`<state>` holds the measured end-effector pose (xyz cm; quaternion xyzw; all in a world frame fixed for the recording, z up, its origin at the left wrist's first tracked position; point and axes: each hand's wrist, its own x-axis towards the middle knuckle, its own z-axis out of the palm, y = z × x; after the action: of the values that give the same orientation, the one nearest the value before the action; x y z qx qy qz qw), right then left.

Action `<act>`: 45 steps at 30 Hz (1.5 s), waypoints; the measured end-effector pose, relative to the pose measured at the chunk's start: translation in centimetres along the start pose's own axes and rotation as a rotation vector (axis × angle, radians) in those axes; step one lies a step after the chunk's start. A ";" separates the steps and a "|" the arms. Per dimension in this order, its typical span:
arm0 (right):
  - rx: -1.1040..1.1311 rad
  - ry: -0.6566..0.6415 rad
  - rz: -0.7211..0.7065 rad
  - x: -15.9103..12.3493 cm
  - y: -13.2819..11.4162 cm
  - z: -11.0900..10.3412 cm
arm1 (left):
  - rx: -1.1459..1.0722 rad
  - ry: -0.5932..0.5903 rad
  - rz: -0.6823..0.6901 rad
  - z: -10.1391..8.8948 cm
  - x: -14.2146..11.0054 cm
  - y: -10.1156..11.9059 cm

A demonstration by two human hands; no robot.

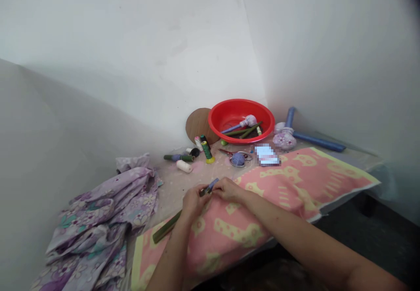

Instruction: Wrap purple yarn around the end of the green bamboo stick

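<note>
My left hand [193, 203] is closed around a green stick [167, 227], which looks like bamboo. The stick's lower end rests over a pink and yellow patterned cloth [236, 229]. At its upper end shows a blue wrapping [213, 183], between the two hands. My right hand [228, 190] is closed in a pinch right beside this blue end; what its fingertips grip is hidden. Beyond the hands lie a ball of blue yarn [237, 159] and red-handled scissors [226, 152], partly covered by the yarn.
Several thread spools, one green [207, 151] and one white [184, 166], stand or lie near another green stick [177, 157]. Behind are a red basin [241, 140] holding sticks, a round brown board [198, 124] and a blue-wrapped piece [318, 141]. Floral fabric [108, 216] is heaped left.
</note>
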<state>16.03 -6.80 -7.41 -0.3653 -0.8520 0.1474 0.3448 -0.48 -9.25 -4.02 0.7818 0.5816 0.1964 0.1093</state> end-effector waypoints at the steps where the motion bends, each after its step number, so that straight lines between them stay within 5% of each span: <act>1: -0.010 -0.001 0.003 0.0 0.0 0.0 | 0.028 0.005 -0.005 0.1 -0.1 0.1; 19: -0.288 0.130 -0.103 0.0 -0.4 -0.9 | 0.193 0.016 -0.001 0.2 -1.2 2.0; 28: -0.236 0.125 -0.091 0.3 0.0 -0.9 | 0.151 -0.039 0.143 -0.5 -1.3 1.7; 45: 0.708 -0.155 0.259 0.3 1.5 -1.5 | 0.046 -0.084 0.225 -1.4 -2.5 2.5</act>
<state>17.73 -5.56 -6.92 -0.3159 -0.7189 0.5019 0.3626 0.51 -12.47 -2.24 0.8520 0.4893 0.1611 0.0931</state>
